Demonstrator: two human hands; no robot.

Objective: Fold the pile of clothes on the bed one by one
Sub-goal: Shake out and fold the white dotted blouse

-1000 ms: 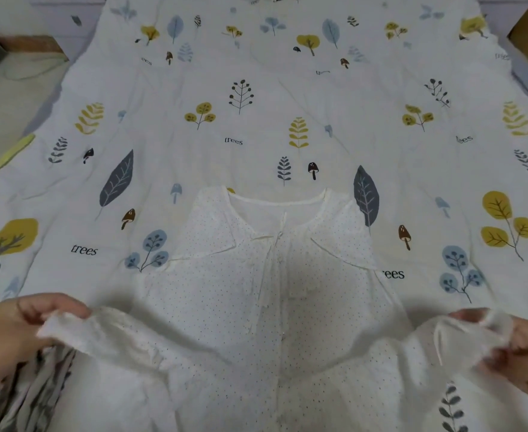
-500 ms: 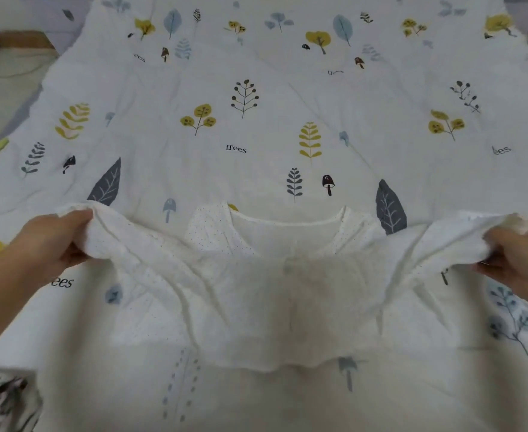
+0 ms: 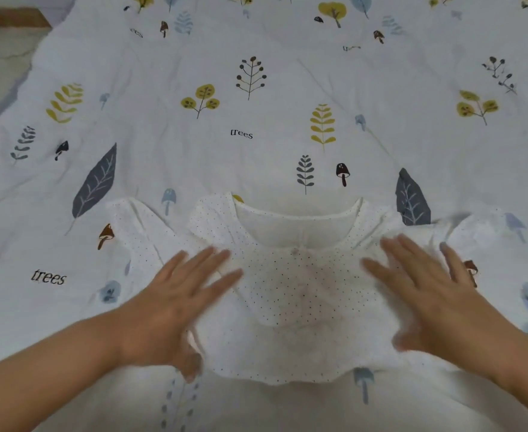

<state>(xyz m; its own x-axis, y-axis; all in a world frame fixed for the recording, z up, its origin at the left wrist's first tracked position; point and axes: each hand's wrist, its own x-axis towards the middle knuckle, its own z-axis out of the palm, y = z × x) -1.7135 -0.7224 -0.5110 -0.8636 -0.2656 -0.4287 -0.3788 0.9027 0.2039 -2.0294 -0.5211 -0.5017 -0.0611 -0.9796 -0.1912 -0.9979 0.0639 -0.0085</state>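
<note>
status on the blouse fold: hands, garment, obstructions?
Left hand and right hand open, flat on the dotted white blouse. Blouse folded bottom-up, lying on the bedspread. Nothing in the way.

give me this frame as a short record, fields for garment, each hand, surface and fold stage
garment: white dotted top, lying flat, neckline away from the person, bottom half folded up over the chest
left hand: left hand, fingers straight and spread, flat on the top's left side
right hand: right hand, fingers straight, flat on the top's right side, blurred
surface: bedsheet, white, printed with leaves, mushrooms and "trees"
fold stage: first fold made, sleeves not yet folded in
</note>
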